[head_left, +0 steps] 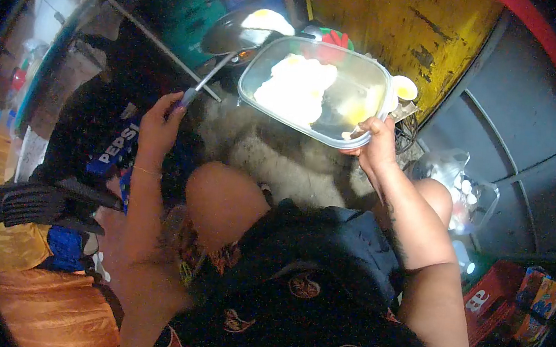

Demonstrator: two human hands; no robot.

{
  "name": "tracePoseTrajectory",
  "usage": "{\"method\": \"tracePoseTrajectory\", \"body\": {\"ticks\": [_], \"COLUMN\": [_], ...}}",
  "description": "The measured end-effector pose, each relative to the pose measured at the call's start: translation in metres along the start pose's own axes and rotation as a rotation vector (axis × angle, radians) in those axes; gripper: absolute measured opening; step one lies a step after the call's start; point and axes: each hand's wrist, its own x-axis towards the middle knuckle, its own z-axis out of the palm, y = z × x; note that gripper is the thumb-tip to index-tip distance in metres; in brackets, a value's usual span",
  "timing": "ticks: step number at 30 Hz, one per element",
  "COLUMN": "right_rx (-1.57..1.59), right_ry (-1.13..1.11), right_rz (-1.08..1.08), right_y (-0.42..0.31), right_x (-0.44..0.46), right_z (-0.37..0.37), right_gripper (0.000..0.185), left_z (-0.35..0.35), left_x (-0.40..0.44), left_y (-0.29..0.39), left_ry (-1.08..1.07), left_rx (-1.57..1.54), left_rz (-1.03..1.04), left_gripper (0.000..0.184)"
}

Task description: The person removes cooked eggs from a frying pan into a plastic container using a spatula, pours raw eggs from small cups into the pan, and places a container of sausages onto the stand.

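My left hand (162, 124) is closed round the grip of a long-handled cooking utensil (214, 72). Its thin metal shaft reaches up to the near rim of a dark frying pan (221, 34), and I cannot make out its far end. A fried egg (265, 20) with a pale yolk lies at the pan's far side. With my right hand (376, 142) I grip the near right corner of a clear plastic container (321, 135), thumb over the rim. Overexposed white fried eggs (292, 92) fill its left part, and yellow shows at the right.
Behind the container are a green bowl with red items (336, 38) and a small bowl with yellow contents (404, 88). A yellow worn panel (403, 26) and grey metal panels (494, 126) close in the right. A clear plastic bag (458, 189) sits beside my right knee.
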Motion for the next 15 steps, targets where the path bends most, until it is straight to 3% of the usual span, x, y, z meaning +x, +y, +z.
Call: {"method": "tracePoseTrajectory", "body": {"ticks": [4,6,15], "right_rx": [-0.038,-0.108,-0.155], "right_ry": [-0.100,-0.004,0.122], "right_rz": [0.043,0.026,-0.028], "right_y": [-0.005,-0.003,0.005], "right_x": [-0.005,-0.009,-0.007], "right_z": [-0.005,-0.001,-0.008], "right_gripper": [0.049,0.054,0.052], "left_z": [-0.018,-0.022,-0.054], "left_x": [-0.008,-0.005,0.021], "left_y": [0.000,-0.001,0.067], "left_ry": [-0.167,-0.243,-0.340], "left_rx": [-0.121,-0.140,0.461], "left_rz": [0.012,0.019,0.236], "left_gripper": [0.029,0.028,0.027]}}
